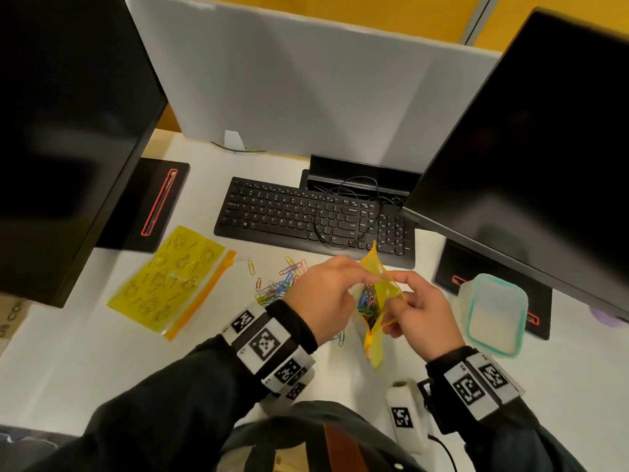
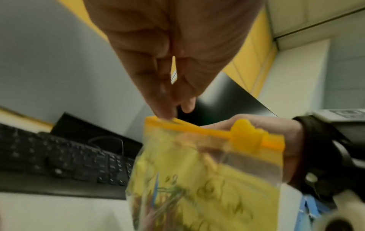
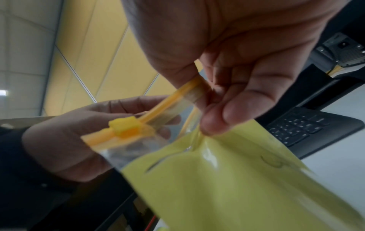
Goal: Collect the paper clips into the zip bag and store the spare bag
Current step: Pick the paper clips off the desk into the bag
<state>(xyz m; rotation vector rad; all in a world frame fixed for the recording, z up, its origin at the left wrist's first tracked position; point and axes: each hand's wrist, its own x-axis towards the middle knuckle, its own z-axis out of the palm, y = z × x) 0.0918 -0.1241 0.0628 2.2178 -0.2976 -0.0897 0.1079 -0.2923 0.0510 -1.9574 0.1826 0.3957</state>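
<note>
A yellow zip bag with an orange zip strip is held up over the desk, its mouth spread apart. Coloured paper clips show inside it. My left hand pinches one lip of the mouth at the zip strip. My right hand pinches the opposite lip between thumb and fingers. The orange slider sits at the near end of the strip. A loose pile of clips lies on the desk left of my left hand. The spare yellow bag lies flat further left.
A black keyboard with a looped cable sits behind the clips. Two dark monitors overhang the desk on either side. A clear container with a teal rim stands to the right. A few clips lie under my left wrist.
</note>
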